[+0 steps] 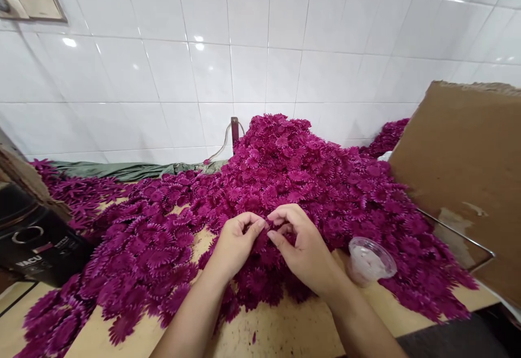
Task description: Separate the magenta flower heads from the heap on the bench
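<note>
A large heap of magenta artificial flower heads (285, 152) fills the middle of the table and spreads to both sides. Low over the heap's front, my left hand (240, 241) has thumb and forefinger pinched together. My right hand (303, 244) is close beside it, its fingers curled and the tips of both hands almost meeting. Whatever lies between the fingertips is too small to make out against the magenta behind. To the right of my right wrist stands a clear plastic cup (370, 260) with whitish stuff inside.
A brown cardboard sheet (468, 173) leans at the right. On the left stands a black container with "VACU" lettering (36, 238). Green cloth (118, 169) lies along the white tiled wall (163, 65). The yellowish tabletop (280, 325) shows at the front.
</note>
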A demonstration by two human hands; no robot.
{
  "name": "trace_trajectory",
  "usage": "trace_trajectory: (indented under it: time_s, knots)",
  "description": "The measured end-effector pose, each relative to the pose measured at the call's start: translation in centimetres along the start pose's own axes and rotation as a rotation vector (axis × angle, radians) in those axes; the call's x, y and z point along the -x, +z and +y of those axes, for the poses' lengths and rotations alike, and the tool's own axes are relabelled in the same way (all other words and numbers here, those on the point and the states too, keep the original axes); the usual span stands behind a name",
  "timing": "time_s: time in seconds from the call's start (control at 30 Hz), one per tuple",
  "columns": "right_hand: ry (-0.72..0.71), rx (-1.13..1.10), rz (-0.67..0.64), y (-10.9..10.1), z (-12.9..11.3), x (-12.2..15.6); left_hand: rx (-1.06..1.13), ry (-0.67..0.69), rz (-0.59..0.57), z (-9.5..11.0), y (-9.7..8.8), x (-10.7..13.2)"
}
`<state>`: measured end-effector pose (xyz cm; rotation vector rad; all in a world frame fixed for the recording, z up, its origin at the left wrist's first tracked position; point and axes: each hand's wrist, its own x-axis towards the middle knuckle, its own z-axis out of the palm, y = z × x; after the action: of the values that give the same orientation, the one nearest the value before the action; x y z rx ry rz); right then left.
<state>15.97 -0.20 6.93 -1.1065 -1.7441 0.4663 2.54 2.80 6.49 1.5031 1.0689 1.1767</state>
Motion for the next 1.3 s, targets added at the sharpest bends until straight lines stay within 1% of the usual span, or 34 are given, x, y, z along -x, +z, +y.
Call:
trace_trajectory:
  time_s: [0.1, 0.17, 0.3, 0.37, 0.43, 0.5, 0.63, 0.8, 0.9, 1.0, 1.1, 1.2, 1.23, 1.3]
  knots:
    - [0.093, -0.086, 0.021, -0.3, 0.1, -0.1, 0.005, -0.003, 0.068, 0.1, -0.1, 0.0]
    - [0.154, -0.126, 0.021, 0.0, 0.2, -0.2, 0.032, -0.007, 0.072, 0.2, -0.1, 0.1]
    - [0.245, -0.248, -0.05, 1.3, 0.6, -0.2, 0.169, -0.029, 0.042, 0.3, 0.2, 0.2]
    - [0.284, -0.307, -0.073, 1.7, 0.8, -0.2, 0.247, -0.052, -0.001, 0.2, 0.1, 0.3]
    - [0.317, -0.365, -0.093, 1.8, 1.0, -0.1, 0.282, -0.068, -0.05, 0.1, -0.2, 0.4]
    - [0.332, -0.42, -0.117, 1.7, 1.1, 0.0, 0.27, -0.069, -0.054, -0.1, -0.4, 0.5]
    - [0.35, -0.464, -0.126, 1.6, 0.7, 0.1, 0.244, -0.05, 0.011, -0.4, -0.2, 0.2]
    - [0.331, -0.489, -0.122, 1.8, 0.5, -0.3, 0.339, -0.117, 0.027, -0.4, 0.6, -0.2]
    - [0.303, -0.472, -0.108, 1.6, 0.9, -0.6, 0.381, -0.102, 0.04, -0.3, 0.5, 0.0]
    - [0.275, -0.375, -0.041, 1.4, 1.1, -0.8, 0.342, -0.06, 0.045, -0.3, 0.3, 0.3]
    - [0.262, -0.274, 0.055, 1.6, 0.8, -1.1, 0.289, -0.031, 0.049, -0.3, 0.6, 0.6]
    - [0.226, -0.152, 0.155, 1.7, 0.6, -1.9, 0.317, -0.014, 0.116, -0.5, 1.0, 0.9]
    - [0.207, -0.091, 0.217, 1.5, 0.8, -2.3, 0.345, -0.012, 0.145, -0.5, 1.0, 1.0]
    - [0.205, 0.045, 0.393, 0.4, 1.7, -3.4, 0.41, -0.005, 0.208, -0.5, 0.5, 1.5]
